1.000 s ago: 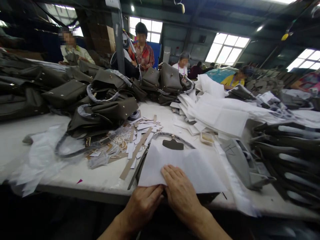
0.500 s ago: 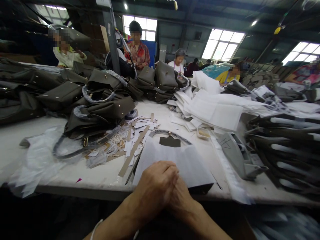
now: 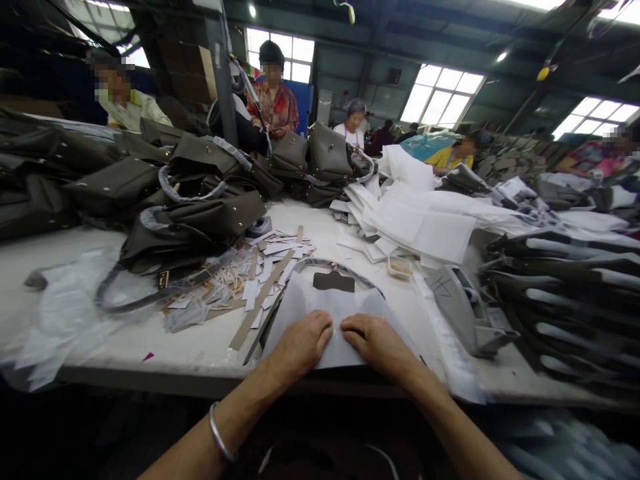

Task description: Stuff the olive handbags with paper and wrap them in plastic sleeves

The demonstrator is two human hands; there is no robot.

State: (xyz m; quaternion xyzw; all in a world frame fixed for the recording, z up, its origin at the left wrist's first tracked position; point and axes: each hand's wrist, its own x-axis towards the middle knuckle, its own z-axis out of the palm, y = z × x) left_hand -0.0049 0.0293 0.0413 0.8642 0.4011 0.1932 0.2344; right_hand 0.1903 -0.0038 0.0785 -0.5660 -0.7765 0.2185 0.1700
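Note:
A white paper sheet (image 3: 330, 310) lies over a dark flat bag at the table's near edge; the bag's dark tab (image 3: 333, 282) and grey strap loop (image 3: 345, 268) stick out beyond it. My left hand (image 3: 300, 345) rests flat on the near left part of the sheet, fingers together. My right hand (image 3: 380, 343) lies flat beside it on the near right part, fingers stretched toward the left hand. Neither hand holds anything; both press the sheet down.
Dark handbags (image 3: 195, 220) pile up at left, paper scraps and cardboard strips (image 3: 260, 273) lie ahead-left, folded white sheets (image 3: 425, 220) ahead-right, stacked dark bags (image 3: 570, 300) at right. A crumpled plastic film (image 3: 65, 313) lies at left. Several people work across the white table (image 3: 195, 347).
My hands were stacked one over the other on the sheet; they have now parted and lie side by side on it. The sheet looks folded narrower than a second ago.

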